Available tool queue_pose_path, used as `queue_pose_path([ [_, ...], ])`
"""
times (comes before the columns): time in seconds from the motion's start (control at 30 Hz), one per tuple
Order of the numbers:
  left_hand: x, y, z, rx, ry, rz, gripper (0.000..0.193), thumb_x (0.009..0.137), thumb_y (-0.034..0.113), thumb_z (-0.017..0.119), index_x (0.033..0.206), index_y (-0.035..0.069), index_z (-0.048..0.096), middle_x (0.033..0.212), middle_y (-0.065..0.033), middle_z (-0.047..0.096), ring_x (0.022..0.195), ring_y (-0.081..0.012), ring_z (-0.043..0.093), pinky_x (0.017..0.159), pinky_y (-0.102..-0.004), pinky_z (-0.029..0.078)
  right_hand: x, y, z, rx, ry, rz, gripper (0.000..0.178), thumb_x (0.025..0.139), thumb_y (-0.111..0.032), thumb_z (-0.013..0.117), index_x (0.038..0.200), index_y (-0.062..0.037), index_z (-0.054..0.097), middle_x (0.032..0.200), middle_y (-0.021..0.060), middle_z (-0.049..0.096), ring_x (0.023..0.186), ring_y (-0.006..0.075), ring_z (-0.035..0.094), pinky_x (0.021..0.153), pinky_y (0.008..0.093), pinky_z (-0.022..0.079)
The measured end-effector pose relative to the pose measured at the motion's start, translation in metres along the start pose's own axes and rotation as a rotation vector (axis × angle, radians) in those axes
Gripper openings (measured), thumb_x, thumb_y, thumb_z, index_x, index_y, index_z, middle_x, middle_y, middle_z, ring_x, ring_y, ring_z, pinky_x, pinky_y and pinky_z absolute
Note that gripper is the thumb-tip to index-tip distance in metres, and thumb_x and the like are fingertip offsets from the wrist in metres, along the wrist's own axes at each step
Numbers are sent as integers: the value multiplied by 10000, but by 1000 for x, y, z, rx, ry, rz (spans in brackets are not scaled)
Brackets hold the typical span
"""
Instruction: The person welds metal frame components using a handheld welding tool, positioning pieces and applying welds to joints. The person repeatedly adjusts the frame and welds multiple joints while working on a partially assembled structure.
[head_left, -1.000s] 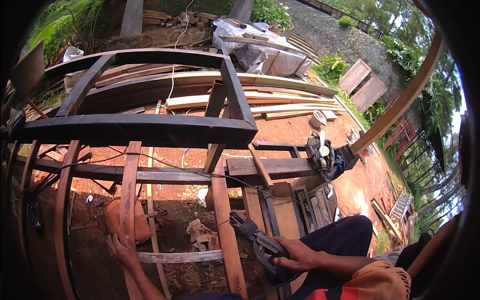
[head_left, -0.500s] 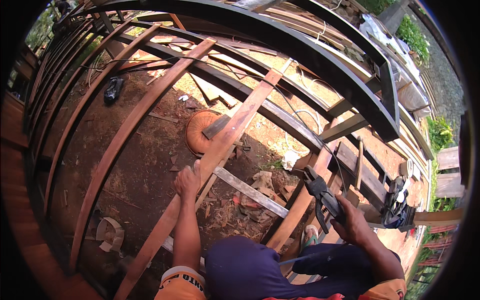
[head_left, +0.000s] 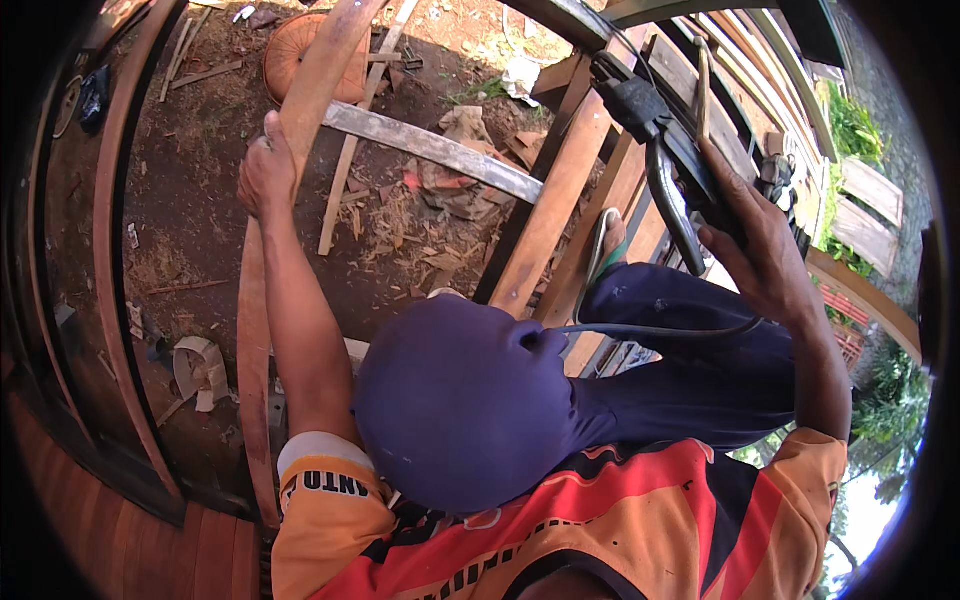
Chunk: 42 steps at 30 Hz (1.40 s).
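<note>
My left hand (head_left: 268,172) is closed around the edge of a long reddish-brown wooden plank (head_left: 318,95), which slants from the top of the view down to the lower left. On the right, my right hand (head_left: 760,235) grips a black hand tool (head_left: 700,185) with a jaw-like head and a curved grey lever (head_left: 672,205). Its exact kind is unclear. The head points up and left, beside a brown beam (head_left: 560,190). A dark cable (head_left: 660,325) crosses my trousers, and its ends are hard to follow.
More curved planks (head_left: 115,230) run along the left above bare soil. A whitish crossbar (head_left: 435,150) spans the middle. Below lie a round orange cushion-like thing (head_left: 290,60), wood scraps and crumpled sheets (head_left: 465,175). A hammer-like wooden handle (head_left: 703,90) rests at upper right.
The view has shifted downward, showing more of my legs and shirt. My left hand stays on the plank. My right hand keeps hold of the black tool, now turned more lengthwise.
</note>
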<state>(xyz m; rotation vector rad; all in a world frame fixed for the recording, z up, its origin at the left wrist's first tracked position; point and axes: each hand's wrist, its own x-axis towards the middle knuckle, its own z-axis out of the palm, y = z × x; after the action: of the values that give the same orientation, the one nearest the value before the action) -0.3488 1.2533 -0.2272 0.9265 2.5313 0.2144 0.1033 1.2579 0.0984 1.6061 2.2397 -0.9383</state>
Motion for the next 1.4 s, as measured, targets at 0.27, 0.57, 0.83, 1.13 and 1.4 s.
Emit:
queue_pose_path([
  [0.27,1,20,1,91,-9,-30,960,958,831,281,1202,35,761,1236,-268,708,1227,-461,628,1027,-562,471,33,-15,-7,-16,-117,67,800,912,-4,663,1633,-128,338,1344,286,623,1202,465,639,1011,500,508],
  [0.57,8,6,10,192,-25,-86,871,949,815,388,1146,56,768,1098,-237,746,1107,-438,685,937,-571,512,99,3,0,69,-271,108,804,914,5,668,1632,-122,329,1196,289,637,1062,488,667,916,512,529],
  [0.83,4,12,7,222,-49,-114,762,956,774,429,990,86,756,1047,-228,746,1029,-451,694,872,-565,522,113,8,-15,149,-359,199,833,948,-31,652,1661,-170,243,1086,269,602,960,495,650,834,567,511],
  [1.13,5,1,14,233,-32,-26,691,961,724,462,955,86,728,963,-236,736,979,-474,686,859,-587,516,133,18,-13,37,-378,130,807,924,-81,693,1633,-189,323,1103,242,611,958,472,685,803,551,575],
  [1.4,0,8,9,169,-70,-6,735,975,734,418,1013,84,758,1002,-280,726,1030,-472,685,900,-576,512,108,8,-8,-42,-114,12,812,911,-54,665,1632,-220,329,1097,263,609,907,479,687,797,559,579],
])
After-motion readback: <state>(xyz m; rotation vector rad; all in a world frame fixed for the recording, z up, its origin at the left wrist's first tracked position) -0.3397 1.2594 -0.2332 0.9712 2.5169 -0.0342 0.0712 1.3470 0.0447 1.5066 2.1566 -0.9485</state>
